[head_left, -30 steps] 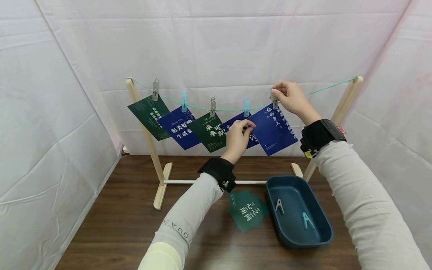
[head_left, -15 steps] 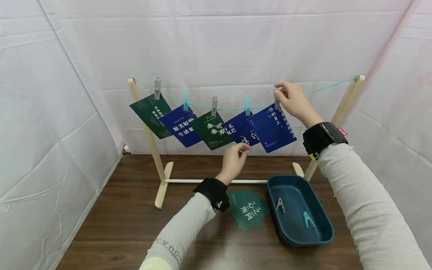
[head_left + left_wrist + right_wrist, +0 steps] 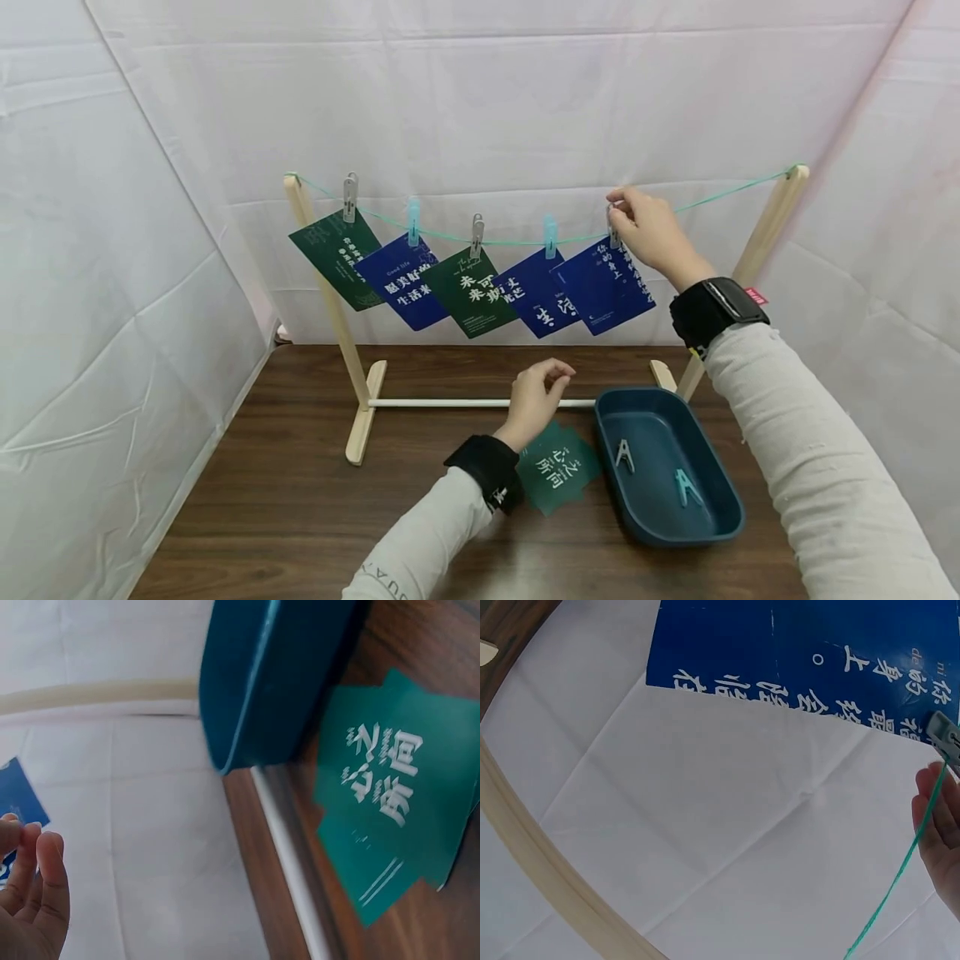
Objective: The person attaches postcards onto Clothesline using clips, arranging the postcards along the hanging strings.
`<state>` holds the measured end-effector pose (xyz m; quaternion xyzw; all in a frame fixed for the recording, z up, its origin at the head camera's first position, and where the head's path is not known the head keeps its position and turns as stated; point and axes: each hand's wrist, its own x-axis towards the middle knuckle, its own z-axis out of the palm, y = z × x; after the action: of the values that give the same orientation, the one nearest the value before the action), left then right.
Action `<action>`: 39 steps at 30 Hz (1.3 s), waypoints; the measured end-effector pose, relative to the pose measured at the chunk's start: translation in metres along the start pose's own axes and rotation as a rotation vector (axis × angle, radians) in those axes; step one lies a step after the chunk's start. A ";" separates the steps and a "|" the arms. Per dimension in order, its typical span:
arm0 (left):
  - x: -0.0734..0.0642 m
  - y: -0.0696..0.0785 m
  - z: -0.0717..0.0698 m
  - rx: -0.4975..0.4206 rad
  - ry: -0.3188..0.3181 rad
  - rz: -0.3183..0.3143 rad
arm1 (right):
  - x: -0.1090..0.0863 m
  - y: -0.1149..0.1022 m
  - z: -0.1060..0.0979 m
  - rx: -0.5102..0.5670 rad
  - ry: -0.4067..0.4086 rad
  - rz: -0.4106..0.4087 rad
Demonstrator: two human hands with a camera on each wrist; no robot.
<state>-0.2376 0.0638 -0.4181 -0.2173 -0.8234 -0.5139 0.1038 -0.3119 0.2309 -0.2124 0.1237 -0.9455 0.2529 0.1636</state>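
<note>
In the head view my right hand point(image 3: 651, 232) pinches a grey clothespin point(image 3: 614, 238) on the green string, thumb and forefinger at its upper end. That clothespin point(image 3: 945, 735) clips a blue card point(image 3: 602, 293) with white writing, which hangs tilted at the right of a row of cards. In the right wrist view, the fingers point(image 3: 939, 817) show beside the string. My left hand point(image 3: 534, 398) holds nothing, its fingers loosely bent, low before the rack and just above a pile of green cards point(image 3: 561, 477). Another blue card point(image 3: 534, 287) hangs beside the right one.
A wooden rack point(image 3: 772, 225) carries the string point(image 3: 738, 193). More cards hang to the left, including a green card point(image 3: 471, 300). A dark blue basin point(image 3: 660, 425) at the right holds a grey clothespin point(image 3: 624, 456) and a teal clothespin point(image 3: 686, 487).
My left hand has left the edge of the right-hand blue card and come down towards the green pile. My right hand has stayed at the clothespin. The hanging cards have swung slightly.
</note>
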 end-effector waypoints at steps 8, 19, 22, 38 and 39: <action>-0.018 -0.006 0.026 -0.024 -0.052 0.008 | -0.010 0.009 0.009 0.099 0.230 -0.072; -0.040 -0.002 0.056 0.074 -0.273 0.089 | -0.039 0.033 0.011 0.177 0.664 -0.101; -0.047 -0.001 0.063 0.132 -0.451 0.114 | -0.050 0.042 0.018 0.179 0.708 -0.051; -0.076 0.008 0.117 0.398 -0.708 0.148 | -0.107 0.129 0.102 -0.005 0.467 -0.051; -0.079 0.007 0.120 0.405 -0.737 0.147 | -0.112 0.135 0.107 -0.006 0.388 -0.048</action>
<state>-0.1585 0.1531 -0.4976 -0.4198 -0.8720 -0.2209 -0.1207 -0.2781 0.3062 -0.4008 0.0947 -0.8938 0.2649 0.3492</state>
